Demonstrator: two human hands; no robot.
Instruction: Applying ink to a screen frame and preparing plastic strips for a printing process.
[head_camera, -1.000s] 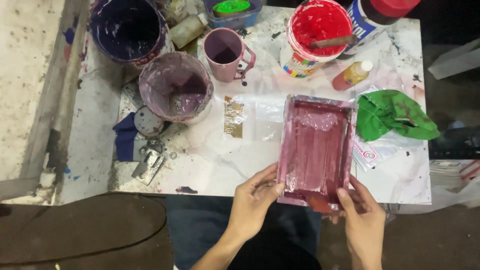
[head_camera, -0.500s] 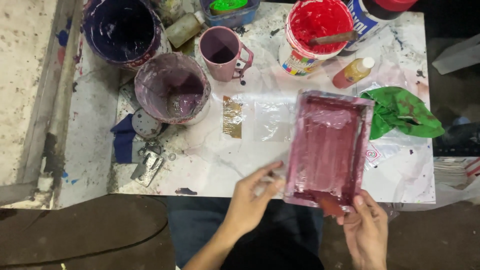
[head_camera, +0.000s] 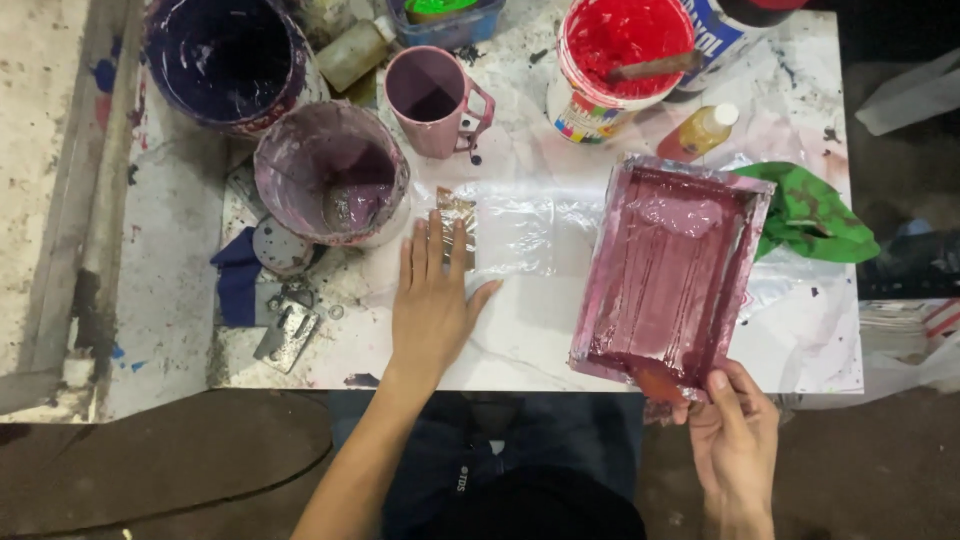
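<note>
At the near edge of the pink-stained tray (head_camera: 668, 275), right hand (head_camera: 735, 445) is pinching its near rim, thumb on top. Tray is sitting tilted on the white table (head_camera: 520, 345). Left of the tray, left hand (head_camera: 432, 300) is lying flat, fingers spread, on a clear plastic sheet (head_camera: 515, 235). Beyond the tray, 1 red paint bucket (head_camera: 625, 60) is standing; a purple-smeared bucket (head_camera: 335, 175) is sitting further left.

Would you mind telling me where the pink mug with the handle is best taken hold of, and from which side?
Probably by its handle, coming from the right. The pink mug stands upright with the handle sticking out on that side, toward the red paint bucket. Its left side is crowded by the purple-stained tub.
</note>
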